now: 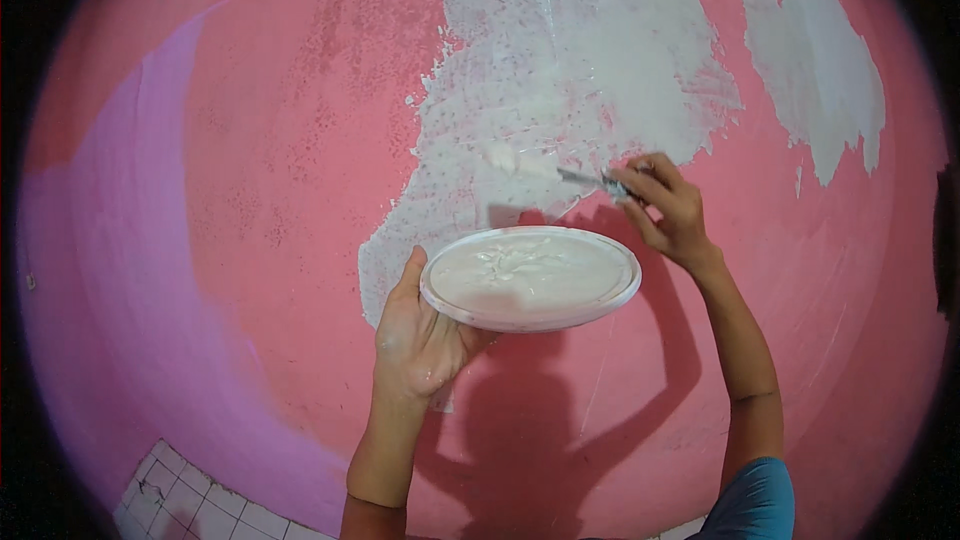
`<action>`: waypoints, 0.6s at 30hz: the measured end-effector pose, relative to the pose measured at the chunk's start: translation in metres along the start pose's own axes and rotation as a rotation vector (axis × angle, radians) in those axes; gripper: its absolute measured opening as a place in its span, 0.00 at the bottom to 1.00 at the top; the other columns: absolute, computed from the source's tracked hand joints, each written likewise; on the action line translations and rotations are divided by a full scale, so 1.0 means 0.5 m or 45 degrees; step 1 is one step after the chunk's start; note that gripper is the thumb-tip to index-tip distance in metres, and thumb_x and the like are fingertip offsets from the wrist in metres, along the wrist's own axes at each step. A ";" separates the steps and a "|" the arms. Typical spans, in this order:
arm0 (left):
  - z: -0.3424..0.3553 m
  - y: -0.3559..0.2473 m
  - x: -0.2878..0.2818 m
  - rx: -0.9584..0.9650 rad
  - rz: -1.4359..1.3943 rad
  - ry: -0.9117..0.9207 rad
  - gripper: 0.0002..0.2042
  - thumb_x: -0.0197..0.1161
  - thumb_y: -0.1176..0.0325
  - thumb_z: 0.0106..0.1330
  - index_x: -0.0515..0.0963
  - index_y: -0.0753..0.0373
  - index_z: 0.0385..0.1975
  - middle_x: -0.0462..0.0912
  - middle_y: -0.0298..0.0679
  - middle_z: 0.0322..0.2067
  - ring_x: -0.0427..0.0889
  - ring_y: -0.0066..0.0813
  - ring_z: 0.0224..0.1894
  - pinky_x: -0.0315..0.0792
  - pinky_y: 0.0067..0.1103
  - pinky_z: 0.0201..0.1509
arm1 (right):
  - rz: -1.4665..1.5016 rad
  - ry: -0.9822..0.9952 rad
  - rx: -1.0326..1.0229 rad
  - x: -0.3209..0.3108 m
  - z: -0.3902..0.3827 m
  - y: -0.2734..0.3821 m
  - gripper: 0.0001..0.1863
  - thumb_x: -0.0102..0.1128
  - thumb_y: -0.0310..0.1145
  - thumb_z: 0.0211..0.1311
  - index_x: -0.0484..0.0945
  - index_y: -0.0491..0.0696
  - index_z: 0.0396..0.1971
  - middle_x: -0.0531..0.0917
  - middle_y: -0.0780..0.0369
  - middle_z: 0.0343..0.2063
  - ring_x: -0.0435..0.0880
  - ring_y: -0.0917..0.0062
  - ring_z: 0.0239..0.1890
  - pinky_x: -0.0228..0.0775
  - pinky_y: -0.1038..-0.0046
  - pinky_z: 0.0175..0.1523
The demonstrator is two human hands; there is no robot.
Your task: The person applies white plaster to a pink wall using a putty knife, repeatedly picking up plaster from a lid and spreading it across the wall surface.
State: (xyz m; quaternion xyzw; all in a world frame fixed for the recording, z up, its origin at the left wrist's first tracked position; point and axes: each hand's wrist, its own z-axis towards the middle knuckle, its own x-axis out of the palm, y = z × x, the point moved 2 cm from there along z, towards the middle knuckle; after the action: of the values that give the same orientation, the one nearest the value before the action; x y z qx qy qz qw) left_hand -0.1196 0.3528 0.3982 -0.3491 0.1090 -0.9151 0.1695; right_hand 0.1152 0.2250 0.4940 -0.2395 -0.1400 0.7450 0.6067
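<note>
My left hand (420, 345) holds a round, shallow white tub (530, 320) from below at its left side; white paste (530, 270) fills it, with a rough, scooped surface. Above the tub, my right hand (660, 205) is closed on the handle of a putty knife (585, 177). A pale mass of paste (525, 165) is at the blade's end, over a large white coated patch (560, 50) on the pink wall (280, 190). Whether the blade touches the wall is hard to tell.
A smaller white patch (815, 70) lies to the upper right on the wall. A lilac band (130, 230) curves down the left. Square white tiles (200, 500) show along the bottom left. My shadow falls on the wall below the tub.
</note>
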 end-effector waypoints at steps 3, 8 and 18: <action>0.005 -0.006 0.006 0.026 0.080 -0.008 0.36 0.25 0.43 0.71 0.50 0.72 0.64 0.57 0.57 0.63 0.60 0.50 0.64 0.58 0.41 0.67 | 0.034 -0.091 0.067 0.010 0.079 -0.030 0.15 0.63 0.21 0.50 0.79 0.45 0.41 0.76 0.60 0.31 0.76 0.78 0.24 0.68 0.77 0.28; 0.001 0.000 0.017 0.017 0.195 0.099 0.36 0.23 0.43 0.71 0.53 0.71 0.63 0.60 0.54 0.62 0.61 0.47 0.64 0.59 0.40 0.67 | 0.286 -0.168 0.354 0.046 0.284 -0.199 0.14 0.60 0.36 0.59 0.80 0.43 0.41 0.78 0.64 0.24 0.73 0.84 0.21 0.65 0.80 0.24; 0.001 0.025 0.034 0.252 0.769 -0.810 0.34 0.24 0.44 0.72 0.56 0.68 0.63 0.63 0.51 0.60 0.65 0.44 0.62 0.63 0.39 0.64 | 0.303 -0.054 0.490 0.051 0.326 -0.277 0.15 0.51 0.37 0.63 0.81 0.47 0.44 0.81 0.61 0.23 0.76 0.83 0.25 0.69 0.78 0.33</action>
State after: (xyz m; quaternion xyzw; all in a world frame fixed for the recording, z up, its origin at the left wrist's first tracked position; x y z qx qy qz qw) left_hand -0.1283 0.3346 0.4047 -0.5476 0.0604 -0.6778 0.4869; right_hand 0.1414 0.2943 0.6960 -0.1186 0.0211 0.8292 0.5458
